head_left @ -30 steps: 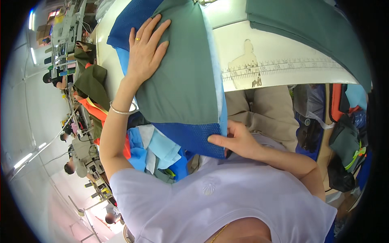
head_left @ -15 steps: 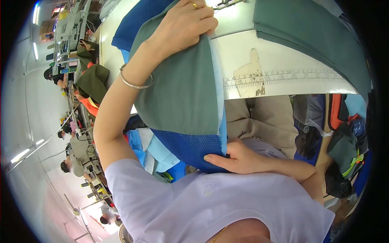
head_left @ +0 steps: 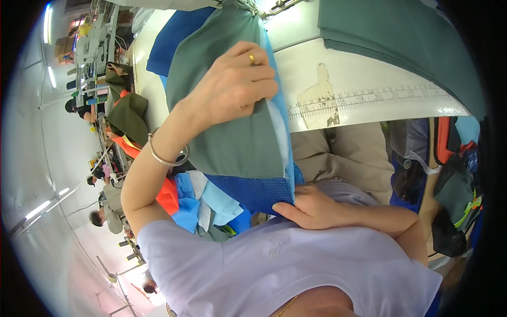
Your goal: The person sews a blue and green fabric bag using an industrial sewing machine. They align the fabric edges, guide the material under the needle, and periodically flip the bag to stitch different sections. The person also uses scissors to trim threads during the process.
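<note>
A grey-green fabric piece (head_left: 227,142) stretches from the sewing machine's metal foot area (head_left: 259,9) toward my body. Blue mesh (head_left: 248,191) forms its near end, and a light-blue and white layer (head_left: 278,119) shows along its right edge. My left hand (head_left: 237,84), with a ring on one finger, is closed on that edge, its fingertips mostly hidden under the knuckles. Close to my waist, my right hand (head_left: 311,208) pinches the mesh corner, thumb on top and the other fingers behind the cloth.
A printed ruler (head_left: 364,98) runs along the white table's front edge. Folded green cloth (head_left: 391,45) lies at the far right. Light-blue, white and red scraps (head_left: 206,203) sit below the table at left. Bags and cloth (head_left: 449,195) are at right; people work at machines further left.
My left hand has slid from the far end of the fabric edge toward me, uncovering the part by the machine foot. My right hand keeps its pinch on the mesh corner.
</note>
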Motion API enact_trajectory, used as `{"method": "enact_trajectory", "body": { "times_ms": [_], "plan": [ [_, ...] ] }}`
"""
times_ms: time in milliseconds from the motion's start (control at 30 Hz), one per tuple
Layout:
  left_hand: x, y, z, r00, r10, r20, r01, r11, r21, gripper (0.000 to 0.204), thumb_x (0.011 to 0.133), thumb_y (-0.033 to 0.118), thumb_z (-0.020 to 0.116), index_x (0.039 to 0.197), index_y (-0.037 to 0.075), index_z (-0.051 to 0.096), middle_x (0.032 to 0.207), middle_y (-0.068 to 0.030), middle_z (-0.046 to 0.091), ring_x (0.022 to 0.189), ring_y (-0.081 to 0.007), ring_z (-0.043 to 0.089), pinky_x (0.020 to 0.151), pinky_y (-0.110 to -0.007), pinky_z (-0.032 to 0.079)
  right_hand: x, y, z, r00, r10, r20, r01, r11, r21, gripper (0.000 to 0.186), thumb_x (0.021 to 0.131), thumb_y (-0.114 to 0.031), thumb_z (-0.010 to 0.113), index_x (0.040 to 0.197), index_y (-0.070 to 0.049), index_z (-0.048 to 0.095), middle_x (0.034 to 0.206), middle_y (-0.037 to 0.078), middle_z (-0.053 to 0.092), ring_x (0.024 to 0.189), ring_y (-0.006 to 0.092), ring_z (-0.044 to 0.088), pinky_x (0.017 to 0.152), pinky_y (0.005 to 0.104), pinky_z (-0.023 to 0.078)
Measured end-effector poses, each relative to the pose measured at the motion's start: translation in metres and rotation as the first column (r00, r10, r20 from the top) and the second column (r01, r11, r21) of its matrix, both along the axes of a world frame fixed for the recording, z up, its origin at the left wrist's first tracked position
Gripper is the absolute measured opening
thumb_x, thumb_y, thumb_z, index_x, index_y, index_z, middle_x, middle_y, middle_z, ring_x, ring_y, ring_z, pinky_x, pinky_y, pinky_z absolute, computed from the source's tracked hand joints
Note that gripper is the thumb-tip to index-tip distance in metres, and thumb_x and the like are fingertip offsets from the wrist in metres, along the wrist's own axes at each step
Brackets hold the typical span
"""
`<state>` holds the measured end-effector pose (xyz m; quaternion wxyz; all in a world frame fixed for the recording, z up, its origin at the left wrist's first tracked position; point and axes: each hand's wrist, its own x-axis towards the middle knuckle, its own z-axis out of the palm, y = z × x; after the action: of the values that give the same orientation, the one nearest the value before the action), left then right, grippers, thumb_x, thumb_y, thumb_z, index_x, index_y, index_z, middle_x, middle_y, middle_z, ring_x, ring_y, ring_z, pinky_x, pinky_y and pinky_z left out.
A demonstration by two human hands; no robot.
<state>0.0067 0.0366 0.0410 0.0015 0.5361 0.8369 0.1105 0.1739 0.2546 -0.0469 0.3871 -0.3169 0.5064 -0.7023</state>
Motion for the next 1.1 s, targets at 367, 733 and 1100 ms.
{"method": "enact_trajectory", "body": {
  "times_ms": [367,733,1100],
  "plan": [
    [0.008,0.006,-0.031,0.972,0.186,-0.142,-0.162,0.973,0.164,0.033,0.068,-0.008,0.061,0.095,0.012,0.066,0.105,-0.0043,0.066,0.098,-0.0267,0.063,0.088,-0.04,0.049,0.008,-0.005,-0.021,1.0,-0.002,0.017,-0.001,0.99,0.143,0.054,0.108,-0.041,0.047,0.088,0.005,0.065,0.08,0.025,0.066,0.076,0.0423,0.064,0.074,0.0482,0.049],
    [-0.061,-0.008,-0.026,0.822,0.199,-0.534,-0.31,0.942,-0.126,0.005,0.082,0.009,0.061,0.086,0.009,0.058,0.089,-0.0067,0.057,0.089,-0.0263,0.06,0.077,-0.039,0.05,0.003,-0.004,-0.015,1.0,-0.007,0.006,0.006,0.989,0.15,0.051,0.108,-0.04,0.048,0.088,0.005,0.066,0.079,0.025,0.065,0.074,0.0415,0.064,0.071,0.0472,0.05],
    [0.044,0.014,-0.03,0.921,0.377,-0.101,-0.361,0.921,0.147,0.019,0.066,-0.006,0.064,0.074,0.01,0.059,0.092,-0.002,0.065,0.08,-0.0254,0.059,0.065,-0.037,0.05,0.006,-0.005,-0.017,1.0,-0.024,0.009,0.023,0.992,0.125,0.05,0.107,-0.04,0.05,0.091,0.005,0.067,0.079,0.024,0.066,0.072,0.0402,0.064,0.07,0.0464,0.05]
  ]
}}
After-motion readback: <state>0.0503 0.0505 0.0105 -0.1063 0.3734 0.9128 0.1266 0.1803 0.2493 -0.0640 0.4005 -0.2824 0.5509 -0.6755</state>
